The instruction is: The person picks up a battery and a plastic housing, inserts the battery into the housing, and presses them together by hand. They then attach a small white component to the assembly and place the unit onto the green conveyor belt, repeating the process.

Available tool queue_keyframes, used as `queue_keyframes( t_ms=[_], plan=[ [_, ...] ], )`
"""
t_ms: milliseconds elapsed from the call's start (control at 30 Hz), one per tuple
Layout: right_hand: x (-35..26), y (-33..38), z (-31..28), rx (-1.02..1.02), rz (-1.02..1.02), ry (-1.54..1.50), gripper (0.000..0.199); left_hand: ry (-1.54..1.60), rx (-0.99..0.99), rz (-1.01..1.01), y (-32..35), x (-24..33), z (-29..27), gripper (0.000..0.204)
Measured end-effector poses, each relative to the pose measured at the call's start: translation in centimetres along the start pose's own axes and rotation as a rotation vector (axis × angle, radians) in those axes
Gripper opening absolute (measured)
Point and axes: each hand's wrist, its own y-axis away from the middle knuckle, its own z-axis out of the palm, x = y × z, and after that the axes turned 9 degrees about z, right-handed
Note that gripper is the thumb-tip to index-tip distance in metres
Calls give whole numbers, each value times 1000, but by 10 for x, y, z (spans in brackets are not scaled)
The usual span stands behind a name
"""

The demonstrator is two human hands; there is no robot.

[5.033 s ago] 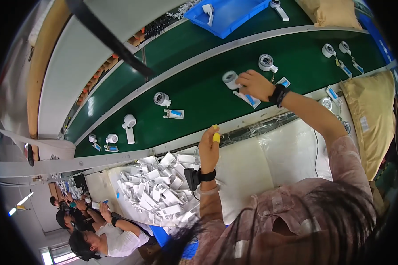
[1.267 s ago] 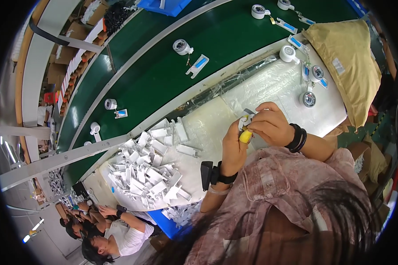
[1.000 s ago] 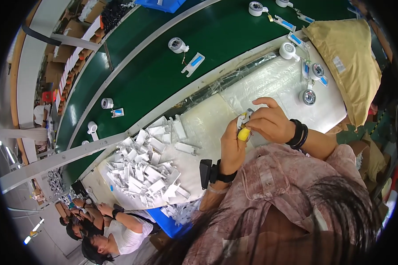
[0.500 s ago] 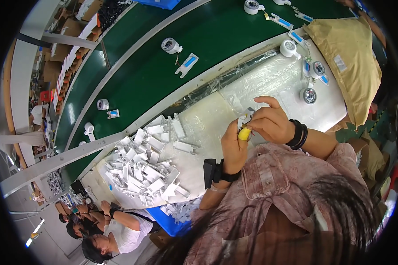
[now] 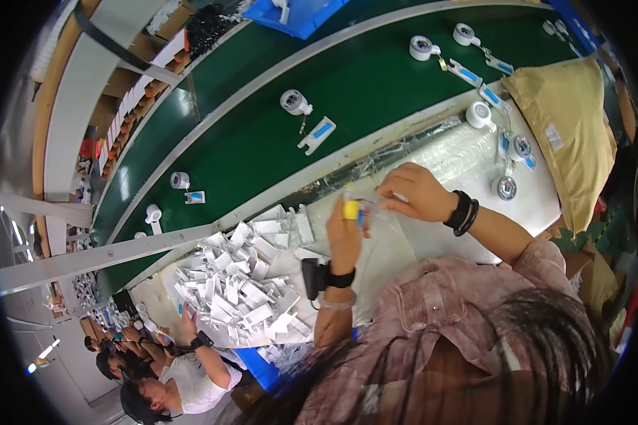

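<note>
My left hand (image 5: 344,239) is raised over the white work surface (image 5: 446,159). It wears a yellow finger cot (image 5: 350,210) and a black wrist device (image 5: 319,276), and pinches a small part with a blue label (image 5: 361,212). My right hand (image 5: 412,193), with black bands on the wrist, is just to the right of it. Its fingertips grip a clear plastic wrapper (image 5: 384,212) that reaches to the same small part. The two hands are close but slightly apart.
A green conveyor belt (image 5: 376,92) carries white round devices (image 5: 294,103) and white brackets with blue labels (image 5: 317,134). A pile of white plastic parts (image 5: 241,290) lies to my left. A tan bag (image 5: 567,134) sits at right, with more round devices (image 5: 507,186) beside it. Co-workers (image 5: 170,382) sit at lower left.
My hands have lifted and separated a little, the right hand moving up and to the right with the wrapper. The items on the belt have drifted to the left.
</note>
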Motion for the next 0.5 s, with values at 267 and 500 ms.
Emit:
queue_keyframes(
  t_ms=[267,500],
  plan=[
    [78,-124,64,74,-108,366,30,-404,338,199,-85,0,-135,52],
    [120,-223,125,16,-420,794,24,-1145,662,459,-100,-25,-180,63]
  ],
)
